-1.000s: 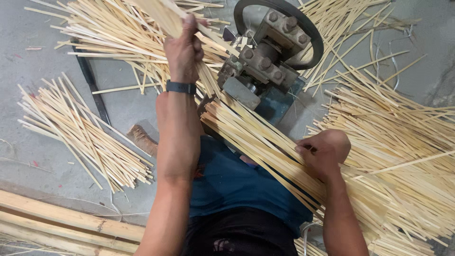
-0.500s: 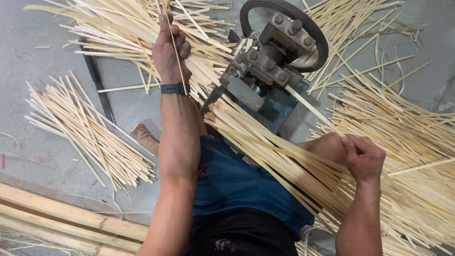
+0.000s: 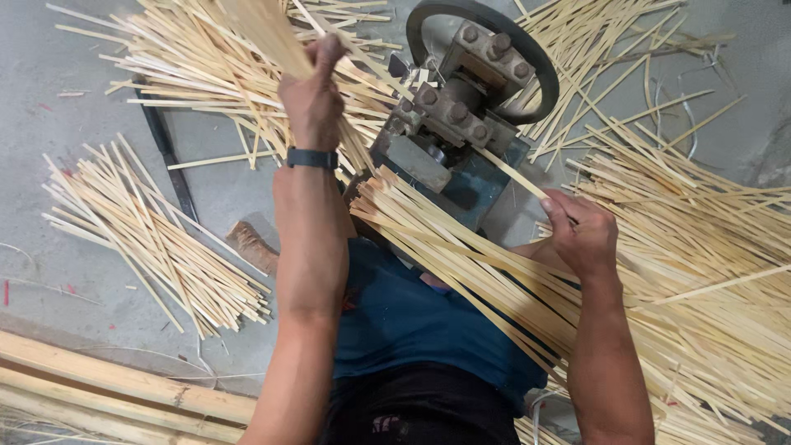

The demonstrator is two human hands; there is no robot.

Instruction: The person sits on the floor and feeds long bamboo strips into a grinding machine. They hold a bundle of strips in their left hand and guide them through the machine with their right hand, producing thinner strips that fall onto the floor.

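Two hands, each gripping one bamboo strip (image 3: 511, 175).

Left hand (image 3: 311, 99) raised on outstretched arm, fingers (image 3: 325, 51) clenched; right hand (image 3: 582, 232) low, fingers pinched.

Soft, even daylight fills the scene, bright enough to show detail, with no harsh glare. Shadows are faint and short beneath the bamboo strips (image 3: 156, 247) on the grey floor (image 3: 66, 165). The raised left hand (image 3: 311, 99) and the strip it holds are slightly motion-blurred. Focus softens toward the edges.
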